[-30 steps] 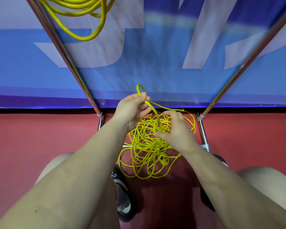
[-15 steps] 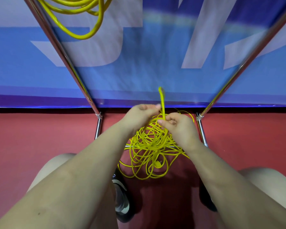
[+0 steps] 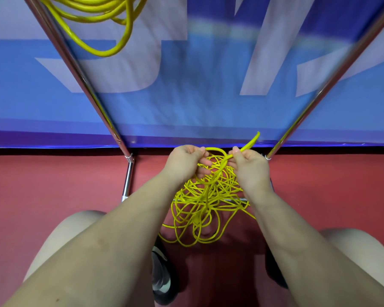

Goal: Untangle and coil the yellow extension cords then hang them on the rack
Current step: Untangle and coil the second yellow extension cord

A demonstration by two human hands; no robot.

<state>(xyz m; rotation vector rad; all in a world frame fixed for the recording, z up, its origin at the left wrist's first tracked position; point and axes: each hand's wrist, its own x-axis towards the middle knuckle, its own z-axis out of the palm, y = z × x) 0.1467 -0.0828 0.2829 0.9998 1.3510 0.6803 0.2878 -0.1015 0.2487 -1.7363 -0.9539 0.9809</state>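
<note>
Hands meet just above the tangle (image 3: pixel 205 204), close together, both curled on one thick yellow strand (image 3: pixel 222 161). Left hand (image 3: pixel 183 163) pinches the strand where it arcs over at the top; fingers below also hook into thinner loops. Right hand (image 3: pixel 251 167) grips the same strand between thumb and fingers, its free end (image 3: pixel 254 138) sticking up and right past the knuckles, tilted toward the banner's lower edge. Between the hands the strand forms a small loop, then drops into the tangle. Tangle hangs and spreads from the hands down to the red floor (image 3: pixel 53 185), loose loops fanning out between the forearms and reaching near a shoe (image 3: pixel 161 275) at lower center. Knees sit left and right of the pile, boxing it in from the near side. Rack poles (image 3: pixel 84 85) slant in from the upper corners and meet short uprights just beside each hand; a low crossbar runs behind the tangle, partly hidden. Space between the poles widens upward. Behind stands a blue banner (image 3: pixel 186 85) with pale lettering, its bottom edge just beyond the fingertips. Coiled cord (image 3: pixel 102 25) hangs at top left by the left pole, well apart from the hands; what holds it is out of frame.
</note>
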